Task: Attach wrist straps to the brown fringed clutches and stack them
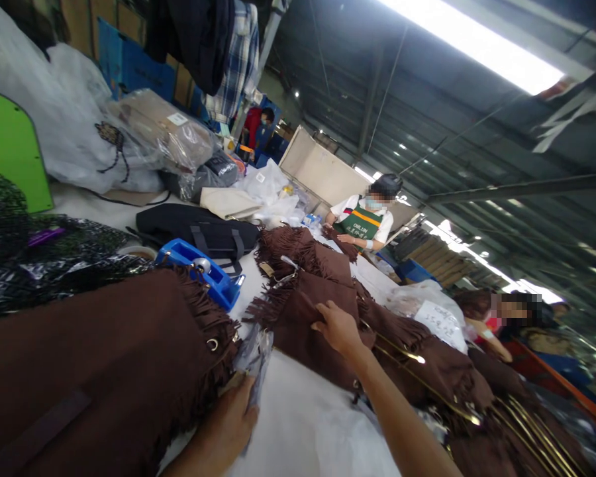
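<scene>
Near the bottom middle, my left hand [231, 414] is closed around a clear plastic bag [259, 354], which sticks up past the fingers. My right hand [342, 328] reaches forward onto a brown fringed bag [305, 301], thumb and fingers bent together at its fabric. Beside my left hand lies a larger brown fringed bag [104, 358] with a metal ring near its fringed edge. More brown fringed pieces [427, 358] are heaped to the right of my right forearm, with gold chains [531, 430] on them.
A blue tape dispenser [198, 268] and a black bag [198, 228] sit beyond the left brown bag. White plastic [318, 424] covers the table in front of me. Plastic-wrapped goods [163, 126] are piled at left. A co-worker in a green apron [360, 225] handles brown fringe across the table.
</scene>
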`<state>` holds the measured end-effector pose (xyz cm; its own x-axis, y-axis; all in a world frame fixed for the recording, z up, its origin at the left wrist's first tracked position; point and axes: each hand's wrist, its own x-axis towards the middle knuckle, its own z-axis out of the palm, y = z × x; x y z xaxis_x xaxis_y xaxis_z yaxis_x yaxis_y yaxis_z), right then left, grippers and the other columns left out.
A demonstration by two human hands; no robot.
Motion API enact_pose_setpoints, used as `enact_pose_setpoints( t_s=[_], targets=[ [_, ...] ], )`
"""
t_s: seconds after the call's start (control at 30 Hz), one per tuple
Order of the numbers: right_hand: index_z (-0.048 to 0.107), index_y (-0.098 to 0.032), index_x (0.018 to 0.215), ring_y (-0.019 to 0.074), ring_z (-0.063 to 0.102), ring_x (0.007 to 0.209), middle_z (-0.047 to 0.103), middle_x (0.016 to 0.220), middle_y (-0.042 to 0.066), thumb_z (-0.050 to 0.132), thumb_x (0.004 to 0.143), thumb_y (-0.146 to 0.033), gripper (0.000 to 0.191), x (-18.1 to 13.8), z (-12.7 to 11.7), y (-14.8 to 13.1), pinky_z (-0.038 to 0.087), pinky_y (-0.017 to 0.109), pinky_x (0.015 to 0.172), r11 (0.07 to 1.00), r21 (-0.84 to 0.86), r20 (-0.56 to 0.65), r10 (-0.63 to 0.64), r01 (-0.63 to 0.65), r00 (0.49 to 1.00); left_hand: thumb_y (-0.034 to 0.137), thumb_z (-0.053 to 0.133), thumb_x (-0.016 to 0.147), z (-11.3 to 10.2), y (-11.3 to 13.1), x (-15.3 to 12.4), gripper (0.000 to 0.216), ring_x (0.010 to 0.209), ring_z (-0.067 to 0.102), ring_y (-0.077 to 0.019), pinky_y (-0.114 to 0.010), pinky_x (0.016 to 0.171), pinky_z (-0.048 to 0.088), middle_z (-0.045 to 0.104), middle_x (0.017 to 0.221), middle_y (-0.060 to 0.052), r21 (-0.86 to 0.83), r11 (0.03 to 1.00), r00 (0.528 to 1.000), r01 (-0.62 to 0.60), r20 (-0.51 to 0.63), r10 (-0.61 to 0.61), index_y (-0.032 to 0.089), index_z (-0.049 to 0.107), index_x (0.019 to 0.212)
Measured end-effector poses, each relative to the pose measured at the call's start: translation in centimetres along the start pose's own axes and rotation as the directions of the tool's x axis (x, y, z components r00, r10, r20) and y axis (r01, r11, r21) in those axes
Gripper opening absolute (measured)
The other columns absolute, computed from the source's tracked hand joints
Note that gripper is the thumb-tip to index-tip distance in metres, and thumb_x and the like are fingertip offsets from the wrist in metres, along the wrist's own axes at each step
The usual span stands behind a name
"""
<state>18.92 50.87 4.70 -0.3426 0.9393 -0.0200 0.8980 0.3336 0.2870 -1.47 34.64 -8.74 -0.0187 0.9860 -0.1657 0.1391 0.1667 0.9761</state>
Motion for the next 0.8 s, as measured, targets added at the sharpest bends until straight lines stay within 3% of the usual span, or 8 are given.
enact_pose_setpoints(
  t_s=[0.07, 0.23, 0.37, 0.43, 0.5, 0.57, 0.67, 0.8],
  targets=[
    [0.061, -0.024, 0.098, 0.0174, 0.061, 0.091, 0.061, 0.1, 0.003, 0.058, 0.091, -0.034, 0.013, -2.4, -1.1, 0.8, 0.039, 0.025, 0.074, 1.0, 0.01, -0.002, -0.028, 0.028, 1.0, 0.019, 0.058, 0.074, -0.6, 1.0, -0.4, 0.043, 0.124, 0.053, -0.0306, -0.04, 0.112, 0.034, 0.061, 0.128, -0.018, 0.128, 0.989, 0.997, -0.07, 0.037, 0.066, 0.013, 0.066, 0.116],
    [0.054, -0.023, 0.077, 0.017, 0.059, 0.083, 0.061, 0.086, 0.002, 0.054, 0.093, -0.03, 0.018, -8.5, -4.3, 1.9, 0.038, 0.025, 0.07, 0.961, 0.244, -0.081, -0.113, 0.13, 0.99, 0.028, 0.055, 0.084, -2.9, 6.2, -2.3, 0.036, 0.104, 0.063, -0.0334, -0.047, 0.098, 0.045, 0.067, 0.111, -0.019, 0.37, 0.922, 0.994, -0.112, 0.042, 0.104, 0.012, 0.066, 0.114],
    [0.055, -0.022, 0.071, 0.016, 0.059, 0.077, 0.061, 0.078, 0.0, 0.057, 0.09, -0.029, 0.021, -11.3, -7.4, 0.7, 0.04, 0.024, 0.068, 0.871, 0.458, 0.02, -0.208, 0.176, 0.978, 0.029, 0.067, 0.076, -3.5, 9.8, -2.9, 0.078, 0.138, 0.036, -0.0292, -0.042, 0.115, 0.028, 0.039, 0.151, -0.01, 0.23, 0.919, 0.909, -0.319, -0.2, 0.366, 0.021, 0.037, 0.147],
    [0.062, -0.023, 0.078, 0.0157, 0.062, 0.078, 0.065, 0.08, -0.001, 0.057, 0.091, -0.032, 0.016, -10.9, -8.0, -0.1, 0.042, 0.022, 0.066, 0.795, 0.577, 0.15, -0.328, 0.187, 0.933, 0.026, 0.07, 0.07, -2.8, 9.6, -2.4, 0.077, 0.13, 0.046, -0.0299, -0.04, 0.11, 0.037, 0.049, 0.144, -0.01, 0.001, 0.964, 0.957, -0.266, -0.12, 0.264, 0.019, 0.045, 0.143],
    [0.066, -0.025, 0.098, 0.0152, 0.065, 0.083, 0.07, 0.09, -0.002, 0.051, 0.095, -0.033, 0.018, -8.7, -7.5, -0.4, 0.046, 0.021, 0.068, 0.77, 0.611, 0.196, -0.369, 0.181, 0.908, 0.027, 0.066, 0.07, -1.6, 8.3, -1.7, 0.054, 0.108, 0.063, -0.0299, -0.036, 0.091, 0.052, 0.068, 0.117, -0.01, -0.277, 0.96, 0.99, -0.05, 0.116, 0.085, 0.014, 0.063, 0.122],
    [0.062, -0.024, 0.118, 0.0146, 0.066, 0.094, 0.071, 0.104, 0.0, 0.043, 0.099, -0.03, 0.028, -5.0, -6.0, 0.2, 0.049, 0.021, 0.076, 0.862, 0.478, 0.136, -0.262, 0.168, 0.956, 0.028, 0.065, 0.071, -0.4, 6.5, -0.9, 0.035, 0.092, 0.068, -0.0289, -0.034, 0.077, 0.055, 0.074, 0.093, -0.007, -0.455, 0.878, 0.957, 0.148, 0.291, -0.01, 0.011, 0.07, 0.101],
    [0.054, -0.019, 0.132, 0.0197, 0.058, 0.116, 0.063, 0.127, 0.008, 0.055, 0.092, -0.023, 0.04, 2.1, -3.1, 2.0, 0.044, 0.029, 0.096, 0.976, 0.205, 0.004, -0.08, 0.077, 0.997, 0.029, 0.071, 0.065, 0.5, 4.4, -0.1, 0.03, 0.087, 0.068, -0.0289, -0.033, 0.076, 0.055, 0.075, 0.082, -0.006, -0.558, 0.797, 0.953, 0.232, 0.293, -0.073, 0.011, 0.072, 0.089],
    [0.037, -0.017, 0.147, 0.0262, 0.044, 0.132, 0.045, 0.146, 0.015, 0.076, 0.076, -0.023, 0.081, 10.5, 0.1, 4.0, 0.037, 0.034, 0.105, 0.993, 0.107, 0.024, -0.057, 0.054, 0.998, 0.03, 0.073, 0.062, 0.4, 3.3, 0.6, 0.033, 0.086, 0.068, -0.029, -0.033, 0.076, 0.055, 0.074, 0.08, -0.006, -0.577, 0.761, 0.942, 0.295, 0.307, -0.132, 0.011, 0.073, 0.089]
  ],
)
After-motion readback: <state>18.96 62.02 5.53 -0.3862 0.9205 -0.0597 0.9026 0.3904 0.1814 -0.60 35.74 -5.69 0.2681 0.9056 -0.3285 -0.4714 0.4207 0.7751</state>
